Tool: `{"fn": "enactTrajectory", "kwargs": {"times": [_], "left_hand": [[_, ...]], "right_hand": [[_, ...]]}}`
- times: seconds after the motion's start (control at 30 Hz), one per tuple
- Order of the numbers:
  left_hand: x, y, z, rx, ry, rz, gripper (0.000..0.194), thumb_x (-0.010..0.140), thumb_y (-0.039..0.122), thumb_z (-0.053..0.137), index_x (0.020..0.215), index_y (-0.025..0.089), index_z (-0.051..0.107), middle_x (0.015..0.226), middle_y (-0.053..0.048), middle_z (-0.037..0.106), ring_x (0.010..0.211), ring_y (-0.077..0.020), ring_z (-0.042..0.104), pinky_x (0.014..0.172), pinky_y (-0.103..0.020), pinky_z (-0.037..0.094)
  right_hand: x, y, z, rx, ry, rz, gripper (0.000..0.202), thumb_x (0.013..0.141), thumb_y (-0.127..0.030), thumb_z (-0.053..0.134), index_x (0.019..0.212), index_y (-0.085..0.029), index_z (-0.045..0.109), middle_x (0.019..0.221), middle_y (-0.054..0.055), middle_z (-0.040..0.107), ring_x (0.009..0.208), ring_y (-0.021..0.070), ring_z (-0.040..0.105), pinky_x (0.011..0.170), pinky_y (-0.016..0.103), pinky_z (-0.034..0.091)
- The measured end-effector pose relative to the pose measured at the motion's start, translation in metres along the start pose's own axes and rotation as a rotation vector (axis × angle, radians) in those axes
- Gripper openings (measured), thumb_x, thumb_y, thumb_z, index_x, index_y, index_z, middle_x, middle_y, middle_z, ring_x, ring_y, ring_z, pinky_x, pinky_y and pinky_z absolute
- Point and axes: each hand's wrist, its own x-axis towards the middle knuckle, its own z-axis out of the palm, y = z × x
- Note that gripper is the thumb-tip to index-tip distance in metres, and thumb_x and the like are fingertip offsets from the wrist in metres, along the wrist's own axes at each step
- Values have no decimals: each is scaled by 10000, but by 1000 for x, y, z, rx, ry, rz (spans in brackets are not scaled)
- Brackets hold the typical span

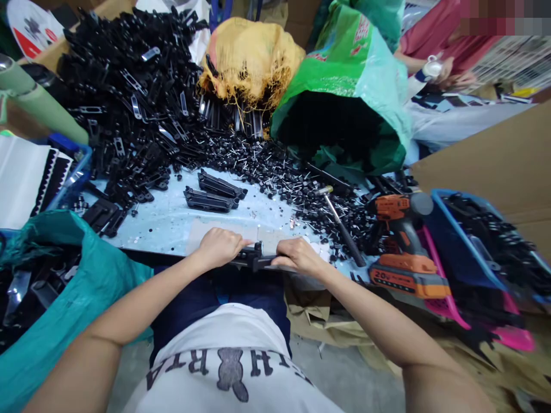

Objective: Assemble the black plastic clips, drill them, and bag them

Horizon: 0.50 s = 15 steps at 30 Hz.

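Observation:
Both hands are closed on a black plastic part (258, 259) at the near edge of the table. My left hand (221, 248) grips its left end, with the thumb pointing right along it. My right hand (299, 255) holds the right end, fingers curled around it. The fingers hide much of the part. Just beyond, two long black assembled pieces (210, 199) lie side by side on the light blue tabletop (163, 209). A hammer (342, 226) with a black handle rests to the right, near a heap of small black pieces and pins (262, 166).
A large pile of black parts (142, 86) fills the back left. An open green sack (340, 86) and a yellow sack (253, 57) stand behind. On the right are an orange cordless drill (404, 246) and a blue bin (469, 241). Another person's hand (447, 69) shows at upper right.

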Motion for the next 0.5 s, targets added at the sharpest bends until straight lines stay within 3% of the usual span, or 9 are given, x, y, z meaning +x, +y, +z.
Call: {"fn": "enactTrajectory", "kwargs": {"times": [0.13, 0.23, 0.3, 0.4, 0.43, 0.5], "left_hand": [[-37, 25, -27, -399, 184, 301, 587, 942, 457, 196, 591, 151, 554, 500, -38, 547, 482, -117, 513, 500, -235, 343], [-56, 55, -29, -814, 353, 318, 589, 948, 439, 117, 600, 159, 500, 484, -21, 498, 456, -103, 466, 484, -242, 348], [-60, 70, -21, -921, 553, 253, 556, 949, 433, 143, 667, 159, 537, 528, -26, 520, 486, -107, 481, 496, -245, 377], [-54, 71, -4, -766, 820, 239, 552, 934, 481, 157, 993, 163, 604, 759, -84, 618, 714, -162, 593, 609, -290, 475], [-52, 64, 1, -647, 850, 267, 569, 922, 516, 168, 1101, 165, 577, 837, -106, 631, 812, -189, 607, 654, -312, 494], [-48, 42, 11, -356, 821, 315, 605, 881, 593, 234, 1201, 177, 534, 927, -129, 641, 937, -230, 599, 719, -340, 504]], "right_hand": [[3, -43, -13, 396, 147, -293, 503, 874, -588, 347, 631, -175, 504, 488, -5, 444, 462, 105, 421, 471, 247, 259], [14, -81, 2, 812, 218, -445, 443, 916, -525, 322, 655, -199, 473, 495, -14, 435, 451, 103, 406, 455, 242, 286], [29, -99, 26, 1001, 429, -360, 401, 926, -501, 294, 702, -216, 464, 561, -7, 452, 501, 114, 436, 490, 244, 341], [59, -107, 69, 1082, 854, -80, 349, 913, -510, 225, 896, -254, 462, 844, 39, 510, 720, 155, 528, 660, 325, 447], [70, -102, 80, 1061, 916, -8, 352, 909, -508, 199, 969, -266, 447, 970, 60, 504, 821, 173, 542, 728, 365, 458], [91, -81, 92, 927, 874, 74, 366, 898, -507, 197, 1059, -270, 424, 1163, 91, 454, 998, 205, 521, 840, 420, 441]]}}
